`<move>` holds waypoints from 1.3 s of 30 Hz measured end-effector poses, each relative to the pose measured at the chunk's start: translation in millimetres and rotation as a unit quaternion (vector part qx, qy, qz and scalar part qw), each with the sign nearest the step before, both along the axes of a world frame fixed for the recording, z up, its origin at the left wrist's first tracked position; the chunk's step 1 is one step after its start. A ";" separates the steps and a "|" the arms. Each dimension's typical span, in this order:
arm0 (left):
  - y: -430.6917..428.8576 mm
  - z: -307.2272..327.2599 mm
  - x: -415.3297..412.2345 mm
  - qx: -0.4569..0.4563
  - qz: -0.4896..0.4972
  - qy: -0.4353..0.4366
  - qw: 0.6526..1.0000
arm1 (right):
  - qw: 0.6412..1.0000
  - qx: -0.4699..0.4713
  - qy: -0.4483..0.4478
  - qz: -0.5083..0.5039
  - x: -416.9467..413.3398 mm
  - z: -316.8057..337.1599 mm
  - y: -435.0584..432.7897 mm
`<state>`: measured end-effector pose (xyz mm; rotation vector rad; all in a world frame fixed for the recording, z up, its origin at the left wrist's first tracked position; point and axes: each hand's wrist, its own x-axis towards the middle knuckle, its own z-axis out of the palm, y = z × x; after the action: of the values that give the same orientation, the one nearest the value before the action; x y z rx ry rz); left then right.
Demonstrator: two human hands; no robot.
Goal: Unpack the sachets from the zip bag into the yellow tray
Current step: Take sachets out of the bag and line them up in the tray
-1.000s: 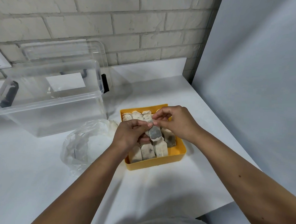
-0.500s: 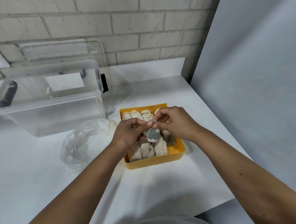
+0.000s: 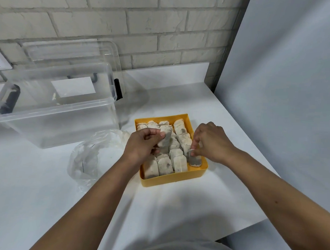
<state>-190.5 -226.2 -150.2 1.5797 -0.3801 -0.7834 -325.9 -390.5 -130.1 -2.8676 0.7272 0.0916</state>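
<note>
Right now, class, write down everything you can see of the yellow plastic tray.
The yellow plastic tray is a shallow squarish open box with low upright walls. It sits flat on the white table, right of the crumpled clear zip bag. Rows of pale paper sachets nearly fill it. The left hand holds a pale sachet above its left side; the right hand pinches a grey sachet at its near right corner.
</note>
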 end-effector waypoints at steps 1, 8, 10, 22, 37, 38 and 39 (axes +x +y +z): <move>0.4 -0.4 -0.3 -0.001 -0.007 0.000 1.000 | 1.000 -0.010 -0.004 0.000 0.9 -4.5 -0.6; 1.9 -5.1 0.6 0.006 -0.027 -0.011 1.000 | 0.999 -0.043 -0.006 -0.014 10.2 -25.2 -3.1; 2.1 -5.4 0.9 0.007 -0.031 -0.014 0.999 | 0.999 -0.045 0.002 -0.015 9.9 -24.5 -5.2; -18.2 4.4 -8.6 0.012 -0.086 -0.057 0.995 | 0.975 0.156 -0.158 0.025 9.4 25.2 -3.8; 11.7 6.6 10.6 0.017 -0.033 -0.121 0.992 | 0.987 -0.127 0.029 0.094 -6.2 -6.1 -1.2; 16.8 9.8 14.1 0.017 -0.025 -0.129 0.991 | 0.987 -0.131 0.026 0.092 -5.7 -7.0 -1.1; 22.4 13.1 17.4 0.019 -0.018 -0.143 0.989 | 0.987 -0.136 0.028 0.087 -5.4 -7.3 -1.2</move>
<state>-173.1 -203.8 -137.1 1.7296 -0.6062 -0.5944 -331.2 -391.7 -137.5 -3.1976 0.5342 0.1039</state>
